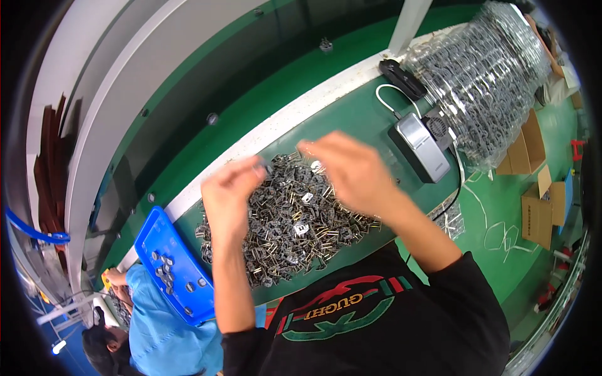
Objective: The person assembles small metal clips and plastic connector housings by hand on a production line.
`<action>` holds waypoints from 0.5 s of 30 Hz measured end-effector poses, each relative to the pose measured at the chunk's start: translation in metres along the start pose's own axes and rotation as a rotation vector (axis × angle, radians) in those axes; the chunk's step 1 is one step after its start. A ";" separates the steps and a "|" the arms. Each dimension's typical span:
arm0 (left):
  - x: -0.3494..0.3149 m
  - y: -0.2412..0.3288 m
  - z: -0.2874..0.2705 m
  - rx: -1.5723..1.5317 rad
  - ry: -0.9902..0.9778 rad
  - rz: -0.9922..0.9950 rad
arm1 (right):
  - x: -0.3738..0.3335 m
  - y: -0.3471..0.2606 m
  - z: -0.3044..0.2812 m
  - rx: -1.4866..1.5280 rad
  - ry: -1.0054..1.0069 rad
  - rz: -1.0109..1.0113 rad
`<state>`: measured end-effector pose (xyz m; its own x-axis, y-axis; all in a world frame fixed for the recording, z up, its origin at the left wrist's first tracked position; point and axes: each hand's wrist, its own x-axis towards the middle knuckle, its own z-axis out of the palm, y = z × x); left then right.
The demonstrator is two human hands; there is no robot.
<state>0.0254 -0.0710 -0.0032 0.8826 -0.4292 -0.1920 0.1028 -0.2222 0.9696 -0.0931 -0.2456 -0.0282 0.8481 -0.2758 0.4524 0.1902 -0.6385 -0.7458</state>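
Observation:
A heap of small dark plug parts with brass-coloured pins (291,219) covers the bench in front of me, a few white pieces among them. Over its left side my left hand (227,191) is closed, thumb and forefinger pinching a small dark grey piece (263,167). My right hand (351,172) hovers over the heap's far right part, smeared by motion. Its fingers are drawn together in a pinch; what they hold, if anything, is too blurred to name. Left of the heap, a blue plastic tray (179,229) holds several round grey pieces.
Beyond the bench's white rail (282,125) runs a green conveyor belt (276,69) with scattered parts. To the right are a silver box-shaped device (423,147) with cables and stacked clear plastic trays (483,81). Cardboard boxes (537,213) stand on the floor. A co-worker in blue (166,326) sits at left.

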 end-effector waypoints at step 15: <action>0.149 -0.061 -0.086 0.553 0.213 0.177 | -0.001 0.071 -0.015 -0.446 -0.161 0.018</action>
<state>0.1904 -0.0463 -0.0781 0.9425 -0.3297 0.0539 -0.2561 -0.6094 0.7504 -0.0878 -0.3013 -0.0747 0.9217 -0.1975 0.3338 -0.0264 -0.8907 -0.4539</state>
